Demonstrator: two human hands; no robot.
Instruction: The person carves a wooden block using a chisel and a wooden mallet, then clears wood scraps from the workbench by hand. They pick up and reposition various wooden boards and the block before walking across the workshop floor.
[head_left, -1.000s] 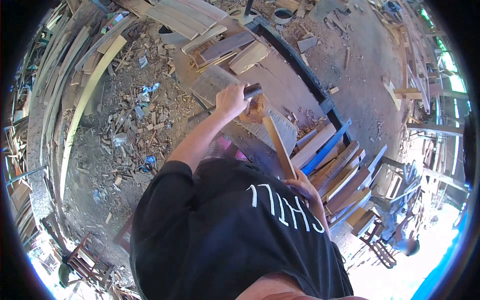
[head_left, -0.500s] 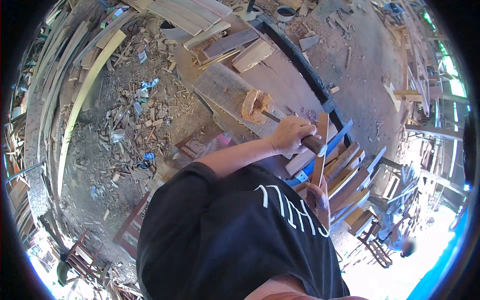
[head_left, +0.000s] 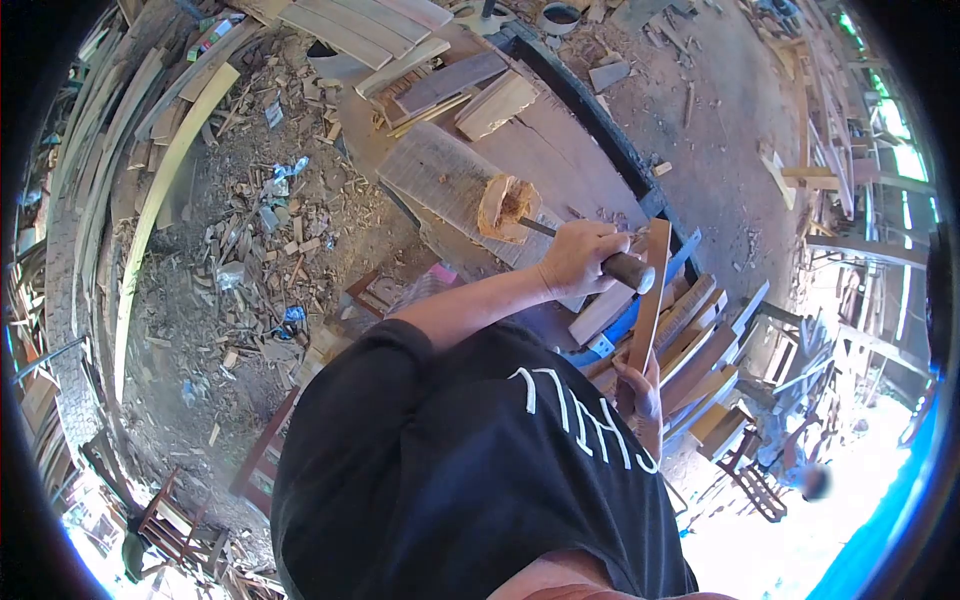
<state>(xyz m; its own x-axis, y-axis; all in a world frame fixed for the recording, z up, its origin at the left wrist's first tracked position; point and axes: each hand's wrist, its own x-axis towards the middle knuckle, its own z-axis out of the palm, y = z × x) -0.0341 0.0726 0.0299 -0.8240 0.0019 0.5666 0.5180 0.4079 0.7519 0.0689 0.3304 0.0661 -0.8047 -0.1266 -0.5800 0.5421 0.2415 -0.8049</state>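
Note:
My left hand is wrapped round the handle of a chisel, whose metal shank points left. The chisel's tip reaches into the rough hollow of a carved wood block. That block sits on a thick, worn board. In my right hand is a flat wooden stick, gripped near its lower end and standing close by the butt of the chisel handle, which overlaps it in this view.
Stacked boards stand right of my hands. Wood offcuts lie farther along the bench. Chips and scraps cover the ground at left, beside long planks. Another person is at the far lower right.
The wooden stick has shifted a little to the right at its upper end. My left hand keeps its hold on the chisel. The whole view has moved slightly.

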